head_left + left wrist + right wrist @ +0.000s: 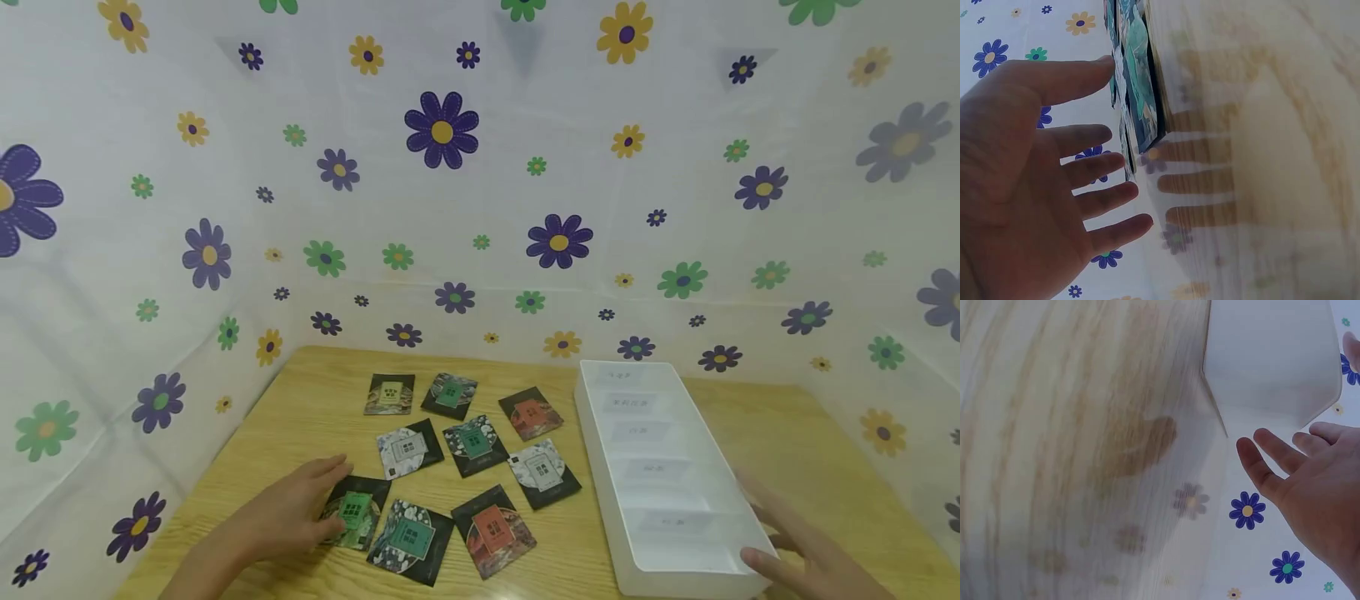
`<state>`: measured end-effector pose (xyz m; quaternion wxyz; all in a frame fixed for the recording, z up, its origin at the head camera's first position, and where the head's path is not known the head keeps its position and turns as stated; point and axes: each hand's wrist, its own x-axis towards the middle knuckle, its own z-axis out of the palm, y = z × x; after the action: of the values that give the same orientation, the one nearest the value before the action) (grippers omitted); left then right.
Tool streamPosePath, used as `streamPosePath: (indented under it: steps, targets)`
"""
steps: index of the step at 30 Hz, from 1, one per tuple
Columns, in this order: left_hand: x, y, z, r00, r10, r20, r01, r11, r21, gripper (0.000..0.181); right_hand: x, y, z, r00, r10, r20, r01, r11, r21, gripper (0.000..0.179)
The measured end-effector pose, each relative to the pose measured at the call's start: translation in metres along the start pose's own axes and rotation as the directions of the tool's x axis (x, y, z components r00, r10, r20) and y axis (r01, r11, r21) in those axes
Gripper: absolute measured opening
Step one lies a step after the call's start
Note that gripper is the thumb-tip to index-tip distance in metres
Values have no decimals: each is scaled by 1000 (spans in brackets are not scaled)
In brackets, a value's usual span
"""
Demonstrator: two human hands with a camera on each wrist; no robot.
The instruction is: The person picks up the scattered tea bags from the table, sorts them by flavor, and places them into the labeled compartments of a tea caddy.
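Observation:
My left hand (285, 512) is beside a flat square sachet with a bright green label (355, 511), at the front left of a group of several sachets. In the left wrist view its fingers are spread and nearly straight, with sachets (1141, 81) seen edge-on past the fingertips. Whether it touches the sachet I cannot tell. On the right stands a long white compartment box (628, 533); labels with writing mark its sections. My right hand (813, 546) is at the box's front right corner, thumb by the rim, fingers loosely extended along the outer side. Contact there is unclear.
Other sachets lie flat on the wooden table (300, 392): red-labelled ones (493, 531), teal-labelled ones (409, 542) and white-patterned ones (544, 473). A white cloth with printed flowers (480, 192) hangs behind the table and along both sides.

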<state>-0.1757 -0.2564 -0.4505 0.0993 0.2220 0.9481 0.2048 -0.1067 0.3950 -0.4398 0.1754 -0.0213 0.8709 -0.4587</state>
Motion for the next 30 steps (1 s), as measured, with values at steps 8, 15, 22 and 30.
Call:
streamPosePath:
  steps: [8,15,22,30]
  targets:
    - [1,-3,3,999,26,27,-26,1000,-6,74,-1,5,2,999,-2,38,1,1000,23,92]
    - [1,-3,3,998,44,38,-44,999,25,72,-2,9,2,998,8,58,-9,1000,21,94]
    - [4,-2,6,999,47,7,-47,996,70,84,0,10,1,999,-21,35,21,1000,-18,92]
    - [6,1,6,999,31,-29,-29,997,66,89,1,12,1,999,-36,22,36,999,-22,89]
